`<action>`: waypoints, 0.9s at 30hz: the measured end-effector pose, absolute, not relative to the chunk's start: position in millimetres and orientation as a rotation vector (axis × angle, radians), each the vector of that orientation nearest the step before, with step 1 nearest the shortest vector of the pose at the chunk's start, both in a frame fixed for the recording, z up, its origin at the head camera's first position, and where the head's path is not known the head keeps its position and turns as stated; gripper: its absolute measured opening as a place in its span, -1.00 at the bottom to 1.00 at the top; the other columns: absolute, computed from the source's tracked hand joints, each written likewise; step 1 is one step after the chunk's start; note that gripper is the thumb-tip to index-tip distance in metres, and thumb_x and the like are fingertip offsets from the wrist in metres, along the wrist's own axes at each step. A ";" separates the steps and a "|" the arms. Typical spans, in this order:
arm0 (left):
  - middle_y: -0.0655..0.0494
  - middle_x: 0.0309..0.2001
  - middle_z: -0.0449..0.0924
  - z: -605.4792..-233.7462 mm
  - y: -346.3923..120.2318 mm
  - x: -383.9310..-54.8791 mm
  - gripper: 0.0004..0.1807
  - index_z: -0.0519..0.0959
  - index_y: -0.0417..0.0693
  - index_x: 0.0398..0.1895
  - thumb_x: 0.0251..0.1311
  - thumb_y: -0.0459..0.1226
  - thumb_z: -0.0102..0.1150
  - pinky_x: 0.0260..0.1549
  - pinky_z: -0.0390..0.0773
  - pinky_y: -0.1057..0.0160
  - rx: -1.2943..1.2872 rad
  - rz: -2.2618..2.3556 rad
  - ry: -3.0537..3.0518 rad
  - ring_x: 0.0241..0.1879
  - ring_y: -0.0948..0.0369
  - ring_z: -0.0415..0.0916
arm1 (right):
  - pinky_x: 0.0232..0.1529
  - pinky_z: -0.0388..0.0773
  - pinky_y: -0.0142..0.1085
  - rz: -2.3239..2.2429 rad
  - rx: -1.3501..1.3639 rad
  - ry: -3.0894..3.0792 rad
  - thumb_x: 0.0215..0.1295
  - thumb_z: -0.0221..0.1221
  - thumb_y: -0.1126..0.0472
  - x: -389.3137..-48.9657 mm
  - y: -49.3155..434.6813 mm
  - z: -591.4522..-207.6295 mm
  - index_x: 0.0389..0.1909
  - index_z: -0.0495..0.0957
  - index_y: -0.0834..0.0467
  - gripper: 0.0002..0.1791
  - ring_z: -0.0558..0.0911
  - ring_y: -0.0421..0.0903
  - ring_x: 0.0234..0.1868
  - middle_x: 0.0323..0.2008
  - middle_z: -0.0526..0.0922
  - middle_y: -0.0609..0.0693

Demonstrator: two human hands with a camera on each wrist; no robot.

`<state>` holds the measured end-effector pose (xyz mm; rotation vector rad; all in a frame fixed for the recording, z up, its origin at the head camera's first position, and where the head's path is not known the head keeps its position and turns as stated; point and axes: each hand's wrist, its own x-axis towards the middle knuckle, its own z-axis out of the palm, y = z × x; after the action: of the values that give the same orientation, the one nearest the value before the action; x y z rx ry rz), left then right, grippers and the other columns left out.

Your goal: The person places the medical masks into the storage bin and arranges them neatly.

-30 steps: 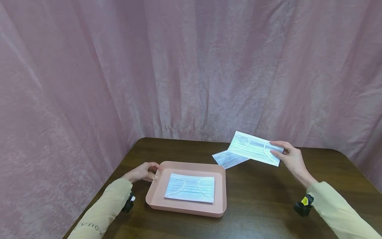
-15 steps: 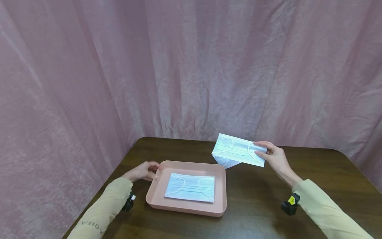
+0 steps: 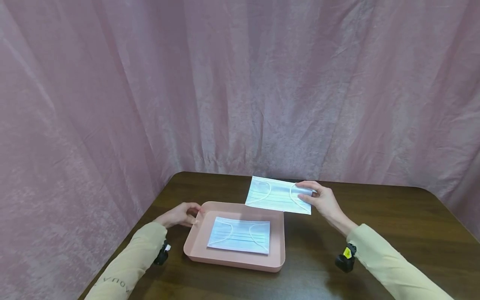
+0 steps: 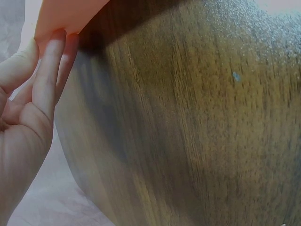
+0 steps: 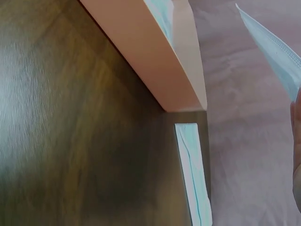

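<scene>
A light-blue face mask (image 3: 275, 195) hangs in the air above the far right corner of a pink tray (image 3: 232, 263). My right hand (image 3: 325, 204) pinches its right end between thumb and fingers. More face masks (image 3: 240, 236) lie flat in the tray, loops on top. At the tray's left side, my left hand (image 3: 181, 215) holds the rim; the left wrist view shows thumb and fingertips on either side of the pink wall. Another mask (image 5: 192, 165) lies on the table beside the tray in the right wrist view; the held mask covers it in the head view.
Everything stands on a dark brown wooden table (image 3: 393, 225) with rounded far corners. Behind it hangs a pink velvet curtain (image 3: 240, 91). Each wrist carries a small black camera, the right one (image 3: 346, 258) bearing a yellow label.
My right hand has carried the held mask leftward and slightly down, from over the mask on the table to the tray's far right corner. My left hand and the tray have stayed put.
</scene>
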<state>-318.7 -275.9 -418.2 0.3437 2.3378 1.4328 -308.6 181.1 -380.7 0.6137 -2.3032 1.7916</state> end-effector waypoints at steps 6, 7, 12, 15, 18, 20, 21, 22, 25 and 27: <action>-0.19 -0.15 0.43 -417.9 -275.7 -319.1 -0.60 0.37 -0.43 -0.03 0.00 -0.59 0.15 -0.30 0.52 0.08 0.350 1.428 2.343 -0.32 0.10 0.46 | -0.40 0.48 -0.35 1.792 0.588 -2.336 0.10 0.26 0.29 -304.9 164.2 -385.6 -0.04 0.54 0.26 -0.64 0.47 -0.03 -0.30 -0.03 0.47 0.12; -0.20 -0.15 0.43 -417.9 -275.7 -319.2 -0.60 0.37 -0.44 -0.03 0.00 -0.59 0.15 -0.30 0.52 0.08 0.353 1.429 2.340 -0.32 0.10 0.46 | -0.40 0.47 -0.36 1.790 0.587 -2.341 0.09 0.26 0.28 -304.4 161.4 -387.1 -0.05 0.55 0.25 -0.64 0.46 -0.03 -0.30 -0.04 0.48 0.10; -0.18 -0.17 0.43 -417.9 -275.5 -319.5 -0.60 0.37 -0.44 -0.04 -0.01 -0.60 0.15 -0.31 0.52 0.08 0.357 1.440 2.330 -0.34 0.11 0.45 | -0.36 0.41 -0.38 1.772 0.602 -2.354 0.07 0.28 0.27 -301.7 146.9 -396.2 -0.09 0.58 0.21 -0.66 0.42 -0.03 -0.18 -0.06 0.52 0.04; -0.17 -0.18 0.43 -418.1 -275.0 -319.6 -0.61 0.38 -0.42 -0.05 0.00 -0.59 0.15 -0.31 0.52 0.08 0.352 1.435 2.331 -0.35 0.11 0.46 | -0.30 0.41 -0.36 1.795 0.616 -2.365 0.07 0.28 0.29 -299.6 139.4 -401.8 -0.10 0.58 0.21 -0.68 0.42 -0.03 -0.06 -0.06 0.52 0.03; -0.17 -0.18 0.44 -418.7 -274.3 -319.8 -0.61 0.38 -0.42 -0.05 -0.01 -0.58 0.16 -0.33 0.53 0.09 0.352 1.429 2.337 -0.35 0.12 0.45 | -0.25 0.42 -0.33 1.804 0.628 -2.381 0.06 0.28 0.31 -297.7 133.6 -406.6 -0.10 0.59 0.20 -0.68 0.41 -0.03 -0.01 -0.06 0.52 0.03; -0.17 -0.18 0.45 -419.0 -274.4 -320.0 -0.60 0.38 -0.42 -0.04 -0.01 -0.58 0.17 -0.34 0.53 0.10 0.353 1.427 2.338 -0.36 0.12 0.45 | -0.20 0.43 -0.30 1.805 0.641 -2.386 0.06 0.28 0.32 -297.0 130.3 -409.1 -0.11 0.59 0.20 -0.69 0.40 -0.03 0.02 -0.05 0.51 0.02; -0.17 -0.18 0.45 -419.1 -274.4 -320.1 -0.60 0.38 -0.42 -0.04 -0.01 -0.58 0.17 -0.34 0.53 0.10 0.355 1.429 2.336 -0.36 0.12 0.46 | -0.18 0.43 -0.27 1.802 0.646 -2.385 0.06 0.28 0.32 -296.6 128.7 -409.9 -0.11 0.60 0.20 -0.69 0.40 -0.03 0.03 -0.05 0.52 0.02; -0.16 -0.18 0.44 -419.1 -274.5 -320.3 -0.60 0.39 -0.41 -0.04 -0.01 -0.58 0.17 -0.34 0.53 0.11 0.348 1.429 2.338 -0.36 0.12 0.45 | -0.14 0.42 -0.24 1.803 0.650 -2.384 0.05 0.28 0.33 -296.2 127.3 -410.6 -0.11 0.60 0.19 -0.69 0.39 -0.03 0.04 -0.05 0.52 0.02; -0.16 -0.18 0.45 -419.3 -274.9 -320.9 -0.59 0.38 -0.42 -0.04 -0.01 -0.57 0.18 -0.34 0.53 0.11 0.351 1.430 2.336 -0.36 0.13 0.46 | -0.08 0.38 -0.15 1.822 0.665 -2.374 0.05 0.28 0.33 -294.7 123.0 -411.5 -0.12 0.60 0.19 -0.69 0.39 -0.04 0.06 -0.05 0.52 0.01; -0.17 -0.18 0.45 -419.4 -275.2 -321.1 -0.59 0.37 -0.43 -0.04 -0.02 -0.58 0.17 -0.35 0.53 0.11 0.361 1.435 2.333 -0.36 0.12 0.46 | -0.06 0.36 -0.13 1.835 0.681 -2.366 0.05 0.28 0.33 -294.0 120.2 -412.1 -0.11 0.60 0.19 -0.69 0.38 -0.04 0.06 -0.05 0.52 0.01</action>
<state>-321.1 -275.2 -419.4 0.3611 2.3327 1.4352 -294.0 120.2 -412.1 0.6808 -2.3664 1.8346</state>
